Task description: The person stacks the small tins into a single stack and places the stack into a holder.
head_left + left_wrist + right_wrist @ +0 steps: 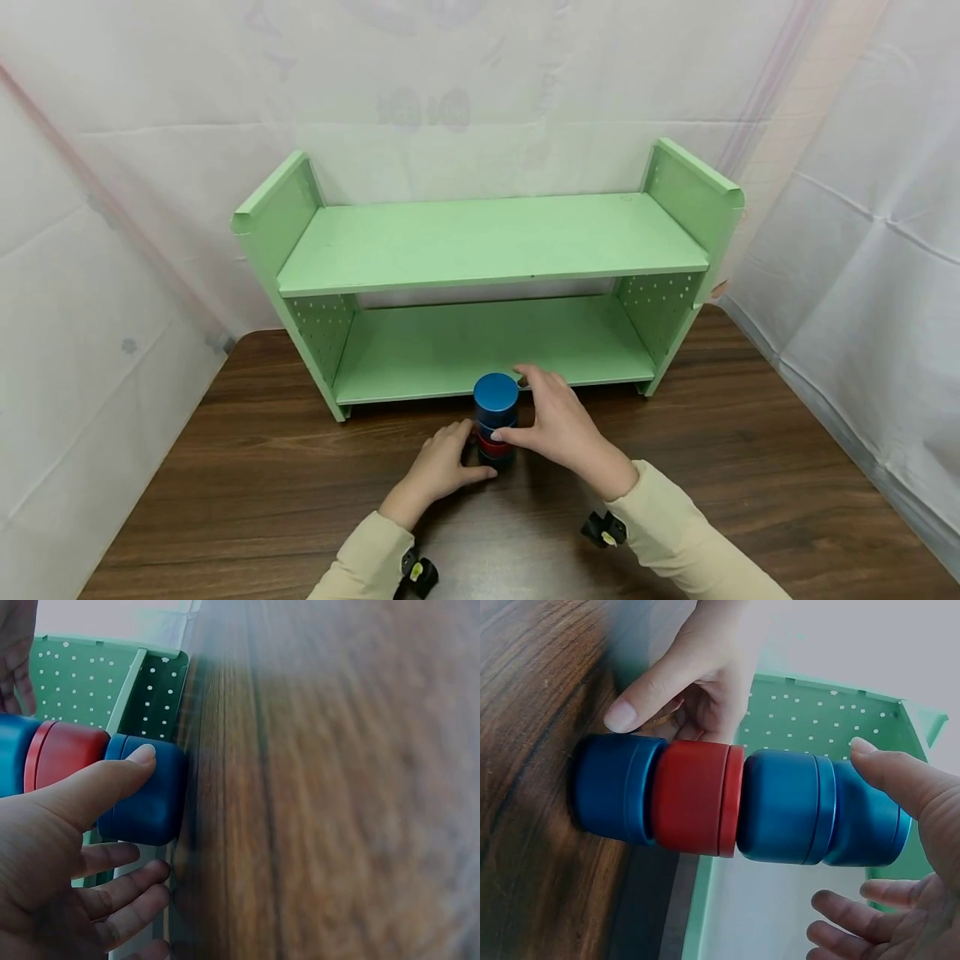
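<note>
A stack of small round lidded canisters stands upright on the table before the shelf, a red canister (690, 796) between blue ones. Beneath it is the bottom blue canister (611, 787); above it are a blue canister (780, 806) and the top blue canister (496, 392). My left hand (437, 468) is low at the left of the stack, its thumb by the bottom canister and its fingers spread apart. Around the upper right side my right hand (558, 423) makes a wide C, thumb at the top canister in the right wrist view, other fingers off it.
Close behind the stack is a green two-tier shelf (487, 242) with perforated side panels. It stands on a dark wooden table (247, 483). White sheeting (525, 83) hangs behind and at both sides.
</note>
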{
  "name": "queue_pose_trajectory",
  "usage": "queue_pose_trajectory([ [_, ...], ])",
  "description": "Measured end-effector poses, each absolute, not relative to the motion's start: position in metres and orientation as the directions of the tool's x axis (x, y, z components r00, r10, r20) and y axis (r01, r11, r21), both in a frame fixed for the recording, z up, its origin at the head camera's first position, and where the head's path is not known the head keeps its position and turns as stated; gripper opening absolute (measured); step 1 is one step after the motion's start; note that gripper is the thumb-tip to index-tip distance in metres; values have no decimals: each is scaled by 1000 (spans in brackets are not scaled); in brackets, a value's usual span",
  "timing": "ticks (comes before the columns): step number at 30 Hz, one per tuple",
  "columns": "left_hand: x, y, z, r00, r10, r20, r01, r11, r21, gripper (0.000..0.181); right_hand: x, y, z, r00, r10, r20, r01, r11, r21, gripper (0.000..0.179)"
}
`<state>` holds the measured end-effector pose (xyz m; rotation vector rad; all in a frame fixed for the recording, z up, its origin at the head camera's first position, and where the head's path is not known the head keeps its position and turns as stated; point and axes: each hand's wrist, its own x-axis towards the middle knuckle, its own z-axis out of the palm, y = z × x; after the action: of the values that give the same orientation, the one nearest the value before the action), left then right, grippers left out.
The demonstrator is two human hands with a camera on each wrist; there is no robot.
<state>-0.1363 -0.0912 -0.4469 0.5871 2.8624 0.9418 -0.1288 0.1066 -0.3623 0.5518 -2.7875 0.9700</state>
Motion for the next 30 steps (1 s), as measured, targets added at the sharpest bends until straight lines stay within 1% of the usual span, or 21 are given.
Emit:
queue_pose_trajectory([
  [3,-136,-91,-446,-923,381,55,340,740,580,61,-128,109,-365,-926,-287,247,-378,721,-581,88],
  [13,-135,-93,-445,-924,376,63,340,736,586,53,-125,115,-376,-931,-274,242,-365,722,-587,87],
  [26,-133,-94,-446,-929,363,68,330,737,590,51,-124,118,-400,-931,-271,246,-365,715,-596,83],
  [30,-133,-94,-445,-929,363,70,332,735,592,50,-125,119,-407,-938,-256,234,-347,719,-602,83],
])
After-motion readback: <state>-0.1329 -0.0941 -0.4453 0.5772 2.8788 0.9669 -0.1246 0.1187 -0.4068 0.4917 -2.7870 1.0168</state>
